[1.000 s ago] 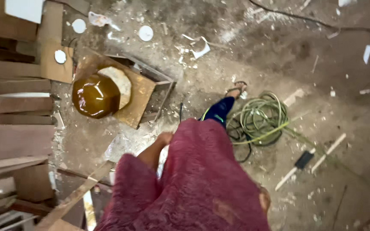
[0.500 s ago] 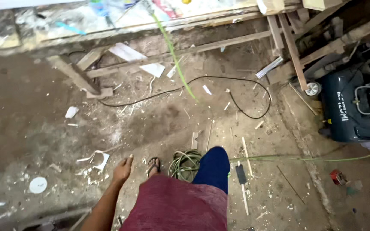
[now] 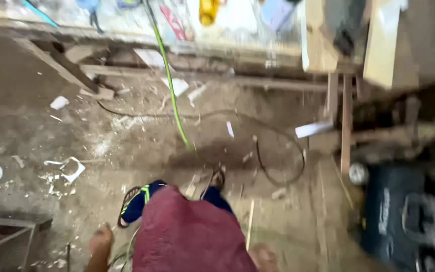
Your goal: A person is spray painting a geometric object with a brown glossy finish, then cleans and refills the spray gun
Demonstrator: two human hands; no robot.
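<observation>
My left hand [image 3: 100,241] hangs by my side above the dusty floor [image 3: 36,131], empty, fingers loosely curled; my right hand [image 3: 264,258] is blurred, so I cannot tell its grip. A green hose [image 3: 169,90] lies ahead

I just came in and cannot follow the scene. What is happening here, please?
A person in a maroon shirt stands on a dusty floor strewn with scraps. The left hand and right hand hang low and hold nothing. A green hose and a black cable lie ahead.
</observation>
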